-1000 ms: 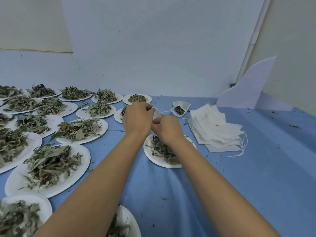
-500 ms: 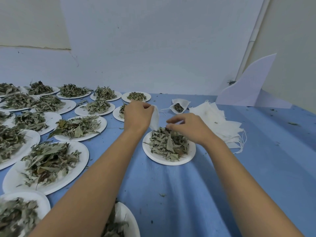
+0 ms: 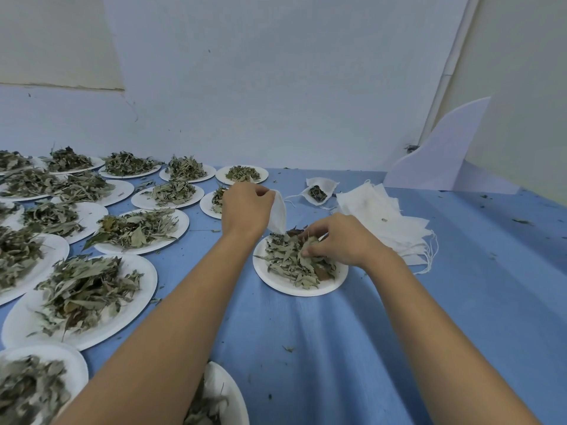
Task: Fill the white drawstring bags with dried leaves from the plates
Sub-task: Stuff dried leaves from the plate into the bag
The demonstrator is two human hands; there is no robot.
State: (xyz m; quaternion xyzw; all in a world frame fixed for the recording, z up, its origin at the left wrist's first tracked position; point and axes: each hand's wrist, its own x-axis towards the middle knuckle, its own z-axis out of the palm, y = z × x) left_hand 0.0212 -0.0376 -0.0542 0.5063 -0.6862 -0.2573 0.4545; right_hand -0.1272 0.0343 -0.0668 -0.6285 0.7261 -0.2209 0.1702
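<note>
My left hand (image 3: 245, 208) holds a white drawstring bag (image 3: 278, 215) by its top, and the bag hangs just above the far edge of a white plate (image 3: 276, 279). That plate carries a heap of dried leaves (image 3: 291, 259). My right hand (image 3: 340, 239) lies on the heap with its fingers curled round some leaves. A filled bag (image 3: 319, 191) lies open behind, with dark leaves inside. A stack of flat empty bags (image 3: 386, 219) sits to the right of the plate.
Several white plates of dried leaves (image 3: 82, 289) cover the left half of the blue table (image 3: 460, 302). Another plate (image 3: 227, 394) sits at the near edge between my arms. A white curved board (image 3: 438, 161) leans at the back right corner by the wall.
My hands came apart: the right one moved from the bag's mouth down onto the leaf heap, while the left one kept the bag lifted above the plate.
</note>
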